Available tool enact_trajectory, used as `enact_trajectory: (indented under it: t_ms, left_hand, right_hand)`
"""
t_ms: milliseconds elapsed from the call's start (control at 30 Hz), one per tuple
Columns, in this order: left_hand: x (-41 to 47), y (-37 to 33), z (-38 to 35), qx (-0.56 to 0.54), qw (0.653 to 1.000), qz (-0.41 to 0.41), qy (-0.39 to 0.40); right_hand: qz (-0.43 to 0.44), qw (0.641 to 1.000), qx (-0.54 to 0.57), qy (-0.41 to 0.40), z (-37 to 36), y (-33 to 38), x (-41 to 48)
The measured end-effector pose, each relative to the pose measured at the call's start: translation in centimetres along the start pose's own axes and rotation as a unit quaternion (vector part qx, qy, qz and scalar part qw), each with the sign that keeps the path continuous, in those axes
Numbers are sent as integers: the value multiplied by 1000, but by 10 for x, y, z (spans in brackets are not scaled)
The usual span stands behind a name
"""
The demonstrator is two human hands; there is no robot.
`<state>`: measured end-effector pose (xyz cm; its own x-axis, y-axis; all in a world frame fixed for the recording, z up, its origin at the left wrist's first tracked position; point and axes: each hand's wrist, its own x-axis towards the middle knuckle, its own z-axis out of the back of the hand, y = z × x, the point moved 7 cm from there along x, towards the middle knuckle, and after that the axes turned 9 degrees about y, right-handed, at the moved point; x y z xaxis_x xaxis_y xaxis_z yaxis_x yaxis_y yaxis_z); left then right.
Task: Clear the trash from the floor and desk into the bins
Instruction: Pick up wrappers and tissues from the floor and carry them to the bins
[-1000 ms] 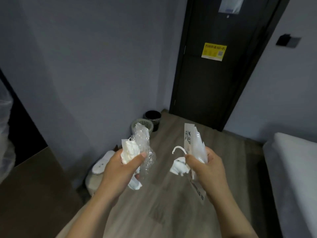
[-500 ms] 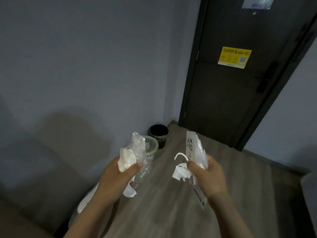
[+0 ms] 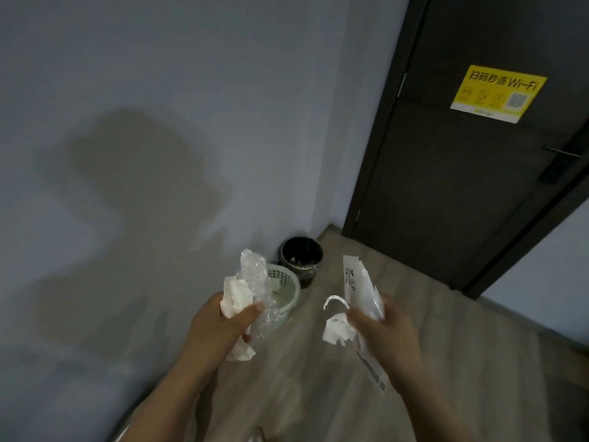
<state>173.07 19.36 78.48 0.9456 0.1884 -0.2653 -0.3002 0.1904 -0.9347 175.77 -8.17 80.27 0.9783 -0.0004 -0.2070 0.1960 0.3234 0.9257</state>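
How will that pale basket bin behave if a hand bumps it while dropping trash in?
The basket bin looks like thin openwork plastic, so it is probably light and apt to slide or tip if nudged. The black bin close behind may brace it somewhat.

Tissue: white. Plastic wrap: clear, glossy highlights on creases. Packet: white, small dark logo and print near top, dark printed strip along lower edge. Curved strip: white. Paper scrap: white. Basket bin: pale green, lattice of slots round wall. Round bin: black, glossy dark liner. Floor: grey-brown wood grain, planks. Wall: pale blue-grey, plain. Door: dark brown-black, plain. Sticker: yellow, dark lettering and icons, white lower band, QR code.
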Motion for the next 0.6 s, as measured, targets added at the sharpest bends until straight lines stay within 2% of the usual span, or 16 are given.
enact_trajectory:
  t_ms: [200,433,600]
  left_hand:
    - [123,-7,7,38,997,41,46]
    - [237,15,-2,83,988,114,55]
    - [322,36,-29,100,981,160,49]
  right_hand:
    - [-48,999,-22,11,-25,9,107]
    - [-87,995,-31,32,-38,-2,221]
    - [-120,989,-32,86,-47,-28,325]
